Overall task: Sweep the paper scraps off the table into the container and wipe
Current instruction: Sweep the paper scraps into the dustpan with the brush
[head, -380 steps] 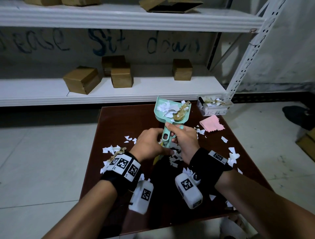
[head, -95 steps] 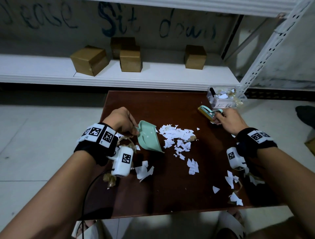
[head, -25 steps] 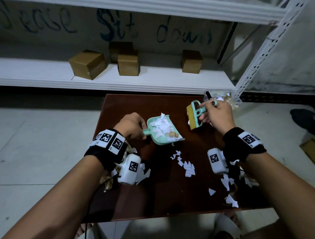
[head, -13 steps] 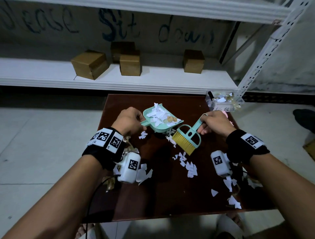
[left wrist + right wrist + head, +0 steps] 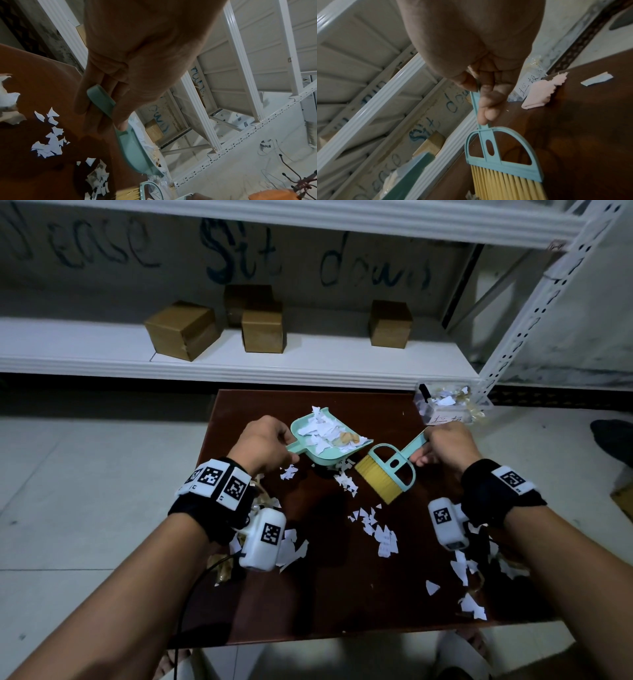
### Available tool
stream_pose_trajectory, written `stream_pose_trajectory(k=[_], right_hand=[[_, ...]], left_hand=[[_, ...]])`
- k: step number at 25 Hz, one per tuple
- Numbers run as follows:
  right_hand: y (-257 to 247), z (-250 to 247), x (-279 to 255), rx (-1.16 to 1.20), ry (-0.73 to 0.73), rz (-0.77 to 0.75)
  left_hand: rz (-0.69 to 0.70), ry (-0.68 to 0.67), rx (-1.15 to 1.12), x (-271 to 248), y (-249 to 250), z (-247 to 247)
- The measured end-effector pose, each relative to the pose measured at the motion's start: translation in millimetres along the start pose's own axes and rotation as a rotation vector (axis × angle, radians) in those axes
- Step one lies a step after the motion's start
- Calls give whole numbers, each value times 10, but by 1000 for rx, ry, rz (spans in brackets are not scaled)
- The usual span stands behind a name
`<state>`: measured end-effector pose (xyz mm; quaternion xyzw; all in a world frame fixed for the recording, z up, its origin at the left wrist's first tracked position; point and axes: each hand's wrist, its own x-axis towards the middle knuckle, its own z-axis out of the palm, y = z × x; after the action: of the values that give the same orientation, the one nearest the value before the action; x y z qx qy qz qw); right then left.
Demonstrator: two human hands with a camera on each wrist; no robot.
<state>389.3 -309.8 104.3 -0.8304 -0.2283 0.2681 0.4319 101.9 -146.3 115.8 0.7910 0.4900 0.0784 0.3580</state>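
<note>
My left hand [image 5: 265, 441] grips the handle of a mint-green dustpan [image 5: 325, 455], lifted over the dark brown table [image 5: 308, 594] and loaded with white paper scraps [image 5: 318, 431]. In the left wrist view the dustpan [image 5: 135, 152] tilts away from my left hand [image 5: 109, 108]. My right hand [image 5: 445, 445] holds the handle of a mint brush [image 5: 394, 470] with yellow bristles pointing down-left beside the pan; the brush [image 5: 501, 159] fills the right wrist view under my right hand [image 5: 486, 100]. Loose scraps [image 5: 380, 532] lie across the table. A clear container [image 5: 448, 405] with scraps stands at the far right corner.
A pink cloth [image 5: 541, 93] lies near the container. White shelving [image 5: 239, 364] with several cardboard boxes [image 5: 181, 330] runs behind the table. More scraps [image 5: 472, 607] lie at the near right edge and under my left wrist. Pale tiled floor surrounds the table.
The left hand raised the loaded dustpan toward the far side. The right hand swung the brush from upright near the container down beside the pan, bristles toward the table; some scraps dropped under the pan.
</note>
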Motion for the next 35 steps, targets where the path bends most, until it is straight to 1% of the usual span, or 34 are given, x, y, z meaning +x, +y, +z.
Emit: stream_pose_trajectory(k=[2, 3, 5, 9, 11, 13, 17, 18, 21, 24, 26, 28, 29, 31, 33, 35], right_hand=[[7, -21, 23, -11, 32, 0], [28, -26, 61, -47, 49, -32], [85, -58, 127, -122, 78, -109], [96, -43, 118, -113, 70, -282], [106, -49, 118, -162, 68, -355], [128, -62, 120, -270, 19, -392], [158, -106, 64, -693, -123, -434], [175, -111, 54, -758, -171, -437], [236, -92, 28, -940, -332, -374], [326, -6, 50, -1080, -403, -318], [340, 45, 38, -1118, -445, -246], [326, 71, 36, -1167, -452, -229], [299, 82, 17, -1189, -432, -252], [242, 123, -36, -1178, -371, -352], [189, 215, -109, -1033, -335, -463], [144, 346, -215, -783, -344, -540]], left_hand=[[-1, 5, 7, 2, 3, 6], [-4, 5, 5, 3, 7, 6], [-3, 3, -6, 9, 22, 9], [10, 3, -4, 10, 39, 21], [8, 3, -9, 15, 45, 28], [9, 3, -12, 20, 49, 37], [11, 2, 0, 16, 61, 54], [7, 0, 2, 20, 65, 57], [-8, -17, -3, 32, 78, 63], [-9, -40, -27, 32, 92, 84], [-6, -47, -41, 31, 104, 99], [-5, -49, -44, 34, 112, 103], [-3, -46, -51, 35, 116, 106], [8, -37, -58, 36, 133, 112], [14, -32, -72, 36, 159, 125], [24, -28, -74, 37, 185, 156]])
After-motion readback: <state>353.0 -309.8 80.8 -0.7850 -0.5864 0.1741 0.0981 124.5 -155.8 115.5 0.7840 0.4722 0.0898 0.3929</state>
